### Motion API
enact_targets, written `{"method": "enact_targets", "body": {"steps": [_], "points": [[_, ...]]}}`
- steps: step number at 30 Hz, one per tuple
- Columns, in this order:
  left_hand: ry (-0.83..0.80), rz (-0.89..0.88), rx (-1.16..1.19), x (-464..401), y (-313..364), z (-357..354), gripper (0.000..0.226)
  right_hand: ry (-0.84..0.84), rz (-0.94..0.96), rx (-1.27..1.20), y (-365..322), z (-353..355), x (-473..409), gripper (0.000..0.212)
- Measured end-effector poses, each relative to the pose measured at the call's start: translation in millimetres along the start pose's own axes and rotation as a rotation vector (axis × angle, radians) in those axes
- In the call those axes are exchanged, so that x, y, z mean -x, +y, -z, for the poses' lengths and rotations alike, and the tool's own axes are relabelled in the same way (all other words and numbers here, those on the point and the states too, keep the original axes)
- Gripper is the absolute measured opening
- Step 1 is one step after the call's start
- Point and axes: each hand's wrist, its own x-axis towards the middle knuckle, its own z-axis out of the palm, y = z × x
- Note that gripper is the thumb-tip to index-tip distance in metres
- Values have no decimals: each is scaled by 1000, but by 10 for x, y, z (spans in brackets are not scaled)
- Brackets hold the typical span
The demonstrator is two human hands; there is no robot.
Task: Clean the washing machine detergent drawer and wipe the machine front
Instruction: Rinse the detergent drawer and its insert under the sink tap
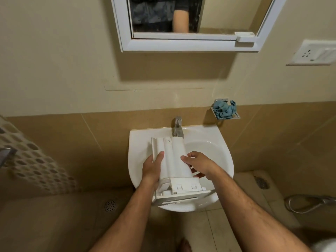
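A white plastic detergent drawer [172, 160] lies upside down over a white wall basin [214, 155], its front panel toward me and its far end under the steel tap [177, 126]. My left hand [151, 167] grips the drawer's left side, thumb on top. On the right side, my right hand [199, 164] holds it with fingers curled around the edge. A crumpled blue cloth [224, 109] sits in a metal soap dish on the wall, right of the tap. The washing machine is out of view.
A white-framed mirror [183, 42] hangs above the basin. A wall socket [312, 53] is at the upper right. A perforated plastic basket [34, 160] stands at the left. Floor drains [110, 205] and a hose [309, 202] lie below.
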Motion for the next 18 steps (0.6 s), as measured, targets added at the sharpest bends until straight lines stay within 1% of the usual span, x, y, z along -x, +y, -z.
{"method": "enact_targets", "body": {"steps": [3, 7, 10, 12, 14, 18], "points": [[-36, -71, 12, 90, 156, 70, 28, 54, 71, -29, -113, -46, 143, 38], [-122, -204, 34, 260, 500, 61, 27, 162, 185, -136, -326, -12, 327, 38], [-172, -310, 35, 391, 782, 0, 16, 233, 290, -177, -474, 106, 477, 38], [-198, -379, 33, 472, 961, -41, 18, 256, 359, -214, -564, 206, 606, 34], [-213, -451, 19, 527, 1118, -81, 26, 275, 442, -245, -643, 305, 721, 30], [-254, -522, 37, 622, 1377, -190, 31, 325, 564, -253, -847, 483, 923, 34]]}}
